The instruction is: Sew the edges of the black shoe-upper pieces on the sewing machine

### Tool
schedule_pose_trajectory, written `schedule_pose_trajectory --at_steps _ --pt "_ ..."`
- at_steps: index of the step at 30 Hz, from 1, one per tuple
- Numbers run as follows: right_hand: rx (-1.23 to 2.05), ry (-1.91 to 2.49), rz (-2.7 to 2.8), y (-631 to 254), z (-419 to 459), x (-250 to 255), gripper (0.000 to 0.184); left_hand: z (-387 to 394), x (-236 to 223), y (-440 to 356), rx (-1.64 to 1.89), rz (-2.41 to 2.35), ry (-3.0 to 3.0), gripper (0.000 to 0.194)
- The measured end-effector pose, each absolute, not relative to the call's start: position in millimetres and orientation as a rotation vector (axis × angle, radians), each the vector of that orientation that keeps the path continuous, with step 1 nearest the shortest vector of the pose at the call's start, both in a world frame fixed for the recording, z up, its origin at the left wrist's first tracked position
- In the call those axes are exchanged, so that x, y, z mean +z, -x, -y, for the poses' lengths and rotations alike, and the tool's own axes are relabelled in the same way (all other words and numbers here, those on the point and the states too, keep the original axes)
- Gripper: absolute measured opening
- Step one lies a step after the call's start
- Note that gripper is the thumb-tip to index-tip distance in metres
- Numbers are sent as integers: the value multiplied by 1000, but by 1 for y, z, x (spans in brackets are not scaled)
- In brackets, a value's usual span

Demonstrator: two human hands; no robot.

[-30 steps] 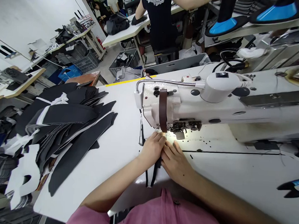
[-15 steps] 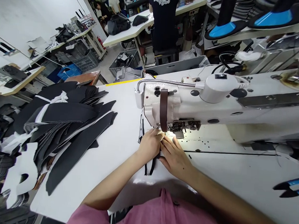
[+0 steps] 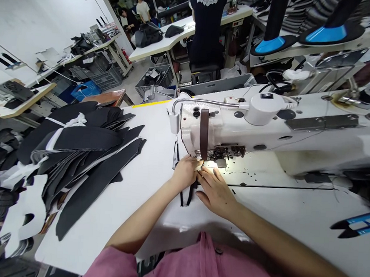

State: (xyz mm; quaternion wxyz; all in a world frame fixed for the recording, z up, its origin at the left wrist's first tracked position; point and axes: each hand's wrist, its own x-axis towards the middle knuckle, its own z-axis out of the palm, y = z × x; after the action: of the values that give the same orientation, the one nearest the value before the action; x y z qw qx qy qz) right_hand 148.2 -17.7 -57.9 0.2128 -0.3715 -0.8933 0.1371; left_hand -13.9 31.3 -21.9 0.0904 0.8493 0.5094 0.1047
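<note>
At the head of a white sewing machine (image 3: 228,128), both my hands work close together near the needle. My left hand (image 3: 184,172) is closed, its fingers pinched on a narrow black fabric strip (image 3: 187,196). The strip has pale edges, and its looped end lies on the table below my wrist. Something pale shows at the left fingertips, too small to name. My right hand (image 3: 215,192) lies flat with fingers stretched out, fingertips beside the left ones. The machine's lamp lights this spot. A brown strap (image 3: 204,135) hangs on the machine head, and the needle is hidden.
Bundled black fabric panels (image 3: 78,148) tied with white strips lie on the left of the white table (image 3: 151,182). Blue-handled snips (image 3: 355,225) lie at the right. Thread cones with blue bases (image 3: 274,44) stand behind. A person in black (image 3: 207,31) sits beyond.
The looped end of the strip has moved a little toward the machine. Both hands stay close together at the needle area. The view has shifted slightly.
</note>
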Motion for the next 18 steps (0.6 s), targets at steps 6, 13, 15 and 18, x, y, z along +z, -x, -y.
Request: schedule_pose_trajectory --at_steps 6,13,15,18 --pt "366 1024 2454 -148 21 -53 39 -32 -23 13 354 -1537 -2480 19" --pt "43 1521 2283 -200 -25 -47 24 -41 -26 21 355 -1695 -2351 31" --pt "20 1458 2316 -215 -31 -43 23 -48 -25 25 279 -1722 -2394 23" --pt "-98 1434 2162 -213 -16 -35 21 -60 -22 33 187 -1734 -2490 12"
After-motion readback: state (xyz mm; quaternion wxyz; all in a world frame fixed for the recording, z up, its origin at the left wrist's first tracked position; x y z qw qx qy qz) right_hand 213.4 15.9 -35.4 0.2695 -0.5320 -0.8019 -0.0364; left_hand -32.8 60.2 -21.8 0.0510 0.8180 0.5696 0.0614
